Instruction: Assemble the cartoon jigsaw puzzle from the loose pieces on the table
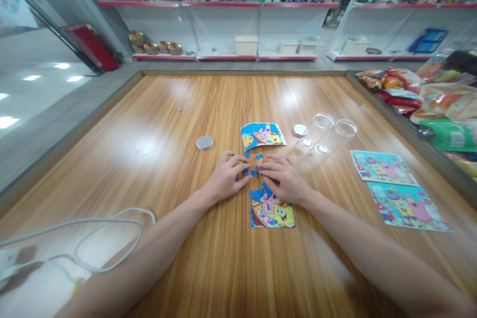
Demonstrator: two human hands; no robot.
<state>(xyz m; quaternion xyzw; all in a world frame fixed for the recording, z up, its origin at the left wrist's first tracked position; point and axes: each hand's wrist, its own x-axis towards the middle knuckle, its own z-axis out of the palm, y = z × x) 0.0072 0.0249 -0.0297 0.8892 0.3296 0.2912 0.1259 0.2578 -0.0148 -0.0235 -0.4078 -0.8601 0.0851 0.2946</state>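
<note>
A partly assembled cartoon jigsaw puzzle (pixel 274 211) lies on the wooden table in front of me, its top edge uneven. Just above it, loose puzzle pieces (pixel 258 157) are scattered between my two hands. My left hand (pixel 228 176) rests on the left of them, fingers apart and curved over some pieces, which it partly hides. From the right, my right hand (pixel 282 178) reaches in with spread fingers, the tips at the loose pieces and the thumb over the puzzle's upper edge. Beyond both hands is a slightly curled picture card (pixel 264 135) with a similar cartoon scene.
Two clear jars (pixel 321 129) stand at the right, near a white lid (pixel 300 130). A grey lid (pixel 204 142) lies left. Two finished puzzles (pixel 385 168) are farther right. White cable (pixel 108 221) loops by my left forearm. Snack bags (pixel 395 84) line the right edge.
</note>
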